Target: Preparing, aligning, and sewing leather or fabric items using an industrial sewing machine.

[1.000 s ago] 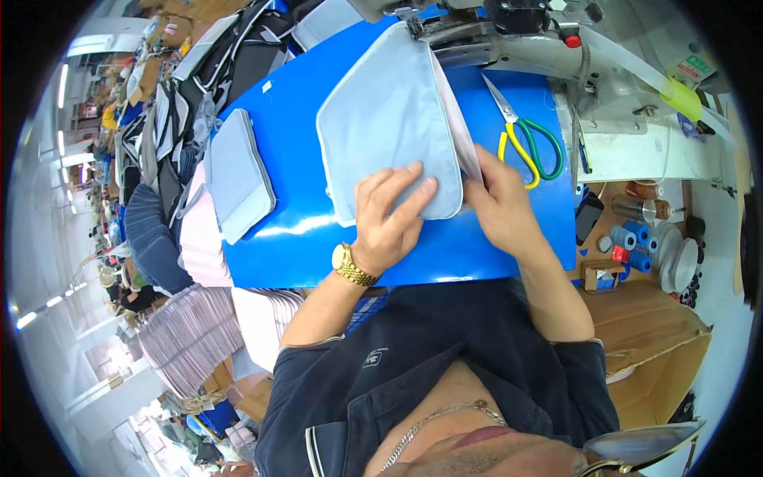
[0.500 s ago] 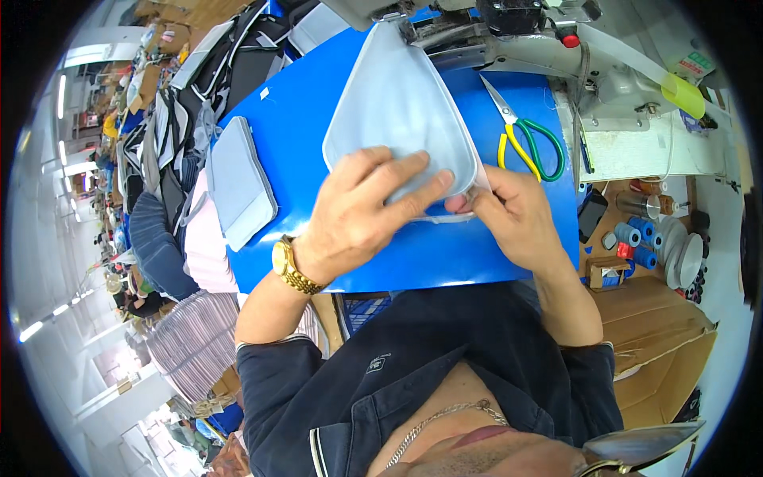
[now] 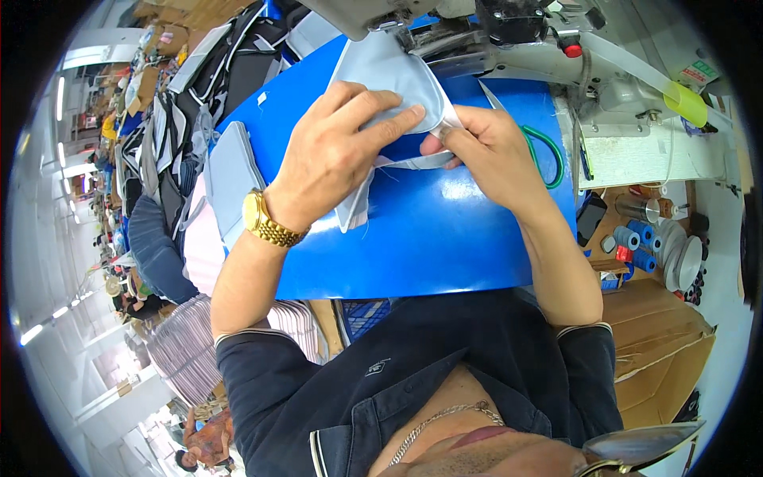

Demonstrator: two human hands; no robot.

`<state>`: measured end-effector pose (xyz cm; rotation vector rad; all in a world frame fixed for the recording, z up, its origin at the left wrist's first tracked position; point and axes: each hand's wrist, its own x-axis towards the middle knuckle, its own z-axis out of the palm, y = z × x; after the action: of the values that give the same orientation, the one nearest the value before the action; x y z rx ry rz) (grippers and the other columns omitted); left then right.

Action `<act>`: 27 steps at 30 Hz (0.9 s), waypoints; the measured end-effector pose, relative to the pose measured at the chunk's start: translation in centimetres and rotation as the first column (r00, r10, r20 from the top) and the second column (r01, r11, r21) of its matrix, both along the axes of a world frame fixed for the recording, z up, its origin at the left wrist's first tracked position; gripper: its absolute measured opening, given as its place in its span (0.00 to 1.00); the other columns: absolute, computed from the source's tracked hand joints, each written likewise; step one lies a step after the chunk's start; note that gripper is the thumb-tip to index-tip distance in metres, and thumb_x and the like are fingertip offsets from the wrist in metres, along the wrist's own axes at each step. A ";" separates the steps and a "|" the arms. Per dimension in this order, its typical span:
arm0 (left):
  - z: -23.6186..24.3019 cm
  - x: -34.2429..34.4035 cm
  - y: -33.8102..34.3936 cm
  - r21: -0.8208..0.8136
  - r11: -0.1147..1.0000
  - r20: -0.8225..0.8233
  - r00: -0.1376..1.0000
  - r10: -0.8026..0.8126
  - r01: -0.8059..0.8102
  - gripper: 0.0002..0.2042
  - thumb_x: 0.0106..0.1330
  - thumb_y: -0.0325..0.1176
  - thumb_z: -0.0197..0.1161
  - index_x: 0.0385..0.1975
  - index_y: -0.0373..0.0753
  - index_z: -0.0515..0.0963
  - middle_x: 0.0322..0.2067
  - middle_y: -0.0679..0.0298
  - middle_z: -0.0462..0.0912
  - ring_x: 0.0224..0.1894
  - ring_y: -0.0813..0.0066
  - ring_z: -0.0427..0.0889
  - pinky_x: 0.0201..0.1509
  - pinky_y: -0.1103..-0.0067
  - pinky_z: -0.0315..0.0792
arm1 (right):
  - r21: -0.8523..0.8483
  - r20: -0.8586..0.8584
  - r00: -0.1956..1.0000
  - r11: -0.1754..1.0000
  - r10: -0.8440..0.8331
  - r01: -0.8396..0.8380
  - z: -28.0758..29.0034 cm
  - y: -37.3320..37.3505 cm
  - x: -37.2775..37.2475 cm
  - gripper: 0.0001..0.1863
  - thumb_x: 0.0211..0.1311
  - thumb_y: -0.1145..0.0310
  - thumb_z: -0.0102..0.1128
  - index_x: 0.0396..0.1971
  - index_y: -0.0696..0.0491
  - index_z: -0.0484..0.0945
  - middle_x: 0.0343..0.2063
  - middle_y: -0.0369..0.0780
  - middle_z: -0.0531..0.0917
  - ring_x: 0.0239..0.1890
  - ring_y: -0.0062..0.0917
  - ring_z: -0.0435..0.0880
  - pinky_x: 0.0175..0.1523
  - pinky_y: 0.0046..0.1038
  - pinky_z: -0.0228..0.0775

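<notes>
A pale grey fabric panel (image 3: 389, 67) with a raised, trimmed edge lies with its far end under the sewing machine head (image 3: 362, 14). My left hand (image 3: 338, 147) rests on the panel's left side, fingers stretched out and apart, pressing it down. At its near right corner, my right hand (image 3: 481, 143) pinches the edge together with a white strip (image 3: 425, 161). The strip trails left beneath my left hand, and a pale piece hangs down below that hand. Beside my right hand, scissors (image 3: 555, 155) show a green handle loop and a blade tip; the rest is covered.
Grey panels (image 3: 234, 183) are stacked on the blue tabletop (image 3: 445, 246) at left. Beyond them are pink pieces (image 3: 203, 238) and a heap of dark fabric (image 3: 230, 71). Right are thread spools (image 3: 628, 236) and a cardboard box (image 3: 660, 342). Another person (image 3: 211, 437) is far off, lower left.
The panel has slid away under the machine, with both hands following it; my left hand also moved left. My right hand now covers the scissors' yellow handle. The strip shows more.
</notes>
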<state>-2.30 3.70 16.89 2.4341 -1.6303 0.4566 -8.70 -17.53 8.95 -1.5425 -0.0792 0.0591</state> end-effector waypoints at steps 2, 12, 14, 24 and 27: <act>0.2 0.8 0.1 0.024 1.000 0.004 1.000 0.006 -0.006 0.24 0.54 0.23 0.67 0.53 0.46 0.86 0.46 0.65 0.84 0.47 0.66 0.81 0.50 0.74 0.80 | 0.004 0.016 1.000 1.000 -0.005 0.005 -0.4 0.2 1.1 0.15 0.69 0.66 0.56 0.38 0.60 0.88 0.27 0.38 0.89 0.27 0.20 0.85 0.35 0.26 0.78; 0.1 2.4 -0.7 0.028 0.987 0.066 0.986 0.154 -0.156 0.25 0.57 0.18 0.62 0.56 0.46 0.85 0.46 0.63 0.84 0.45 0.61 0.80 0.51 0.69 0.79 | -0.250 0.085 0.990 0.960 -0.109 0.127 -0.4 0.9 5.2 0.22 0.68 0.53 0.58 0.30 0.58 0.87 0.19 0.48 0.83 0.25 0.36 0.85 0.35 0.40 0.74; 0.0 1.6 -1.4 0.022 0.973 0.099 0.969 0.226 -0.229 0.24 0.57 0.18 0.62 0.55 0.45 0.85 0.45 0.63 0.84 0.43 0.60 0.80 0.50 0.69 0.79 | -0.320 0.125 0.988 0.939 -0.087 0.123 -0.2 0.9 5.6 0.23 0.69 0.53 0.56 0.29 0.59 0.87 0.20 0.50 0.83 0.26 0.41 0.85 0.37 0.41 0.75; -0.4 -1.3 -6.1 -0.026 0.875 0.063 0.873 0.484 -0.484 0.14 0.58 0.27 0.62 0.43 0.39 0.88 0.36 0.55 0.84 0.40 0.54 0.84 0.45 0.64 0.80 | -0.039 -0.071 0.997 0.999 -0.004 0.001 0.4 1.0 3.3 0.25 0.76 0.54 0.49 0.40 0.62 0.84 0.32 0.48 0.88 0.31 0.33 0.90 0.30 0.33 0.82; -0.6 -1.3 -6.3 -0.062 0.848 -0.028 0.850 0.525 -0.526 0.13 0.60 0.29 0.62 0.42 0.39 0.88 0.35 0.56 0.85 0.39 0.54 0.85 0.43 0.63 0.80 | -0.149 0.102 0.994 0.988 -0.031 0.046 1.1 1.0 0.0 0.23 0.74 0.54 0.55 0.43 0.63 0.82 0.36 0.52 0.87 0.33 0.44 0.89 0.38 0.40 0.81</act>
<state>-3.61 -2.61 16.25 2.8039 -0.8928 0.5586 -8.73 -16.54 10.01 -1.6979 -0.1264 -0.0441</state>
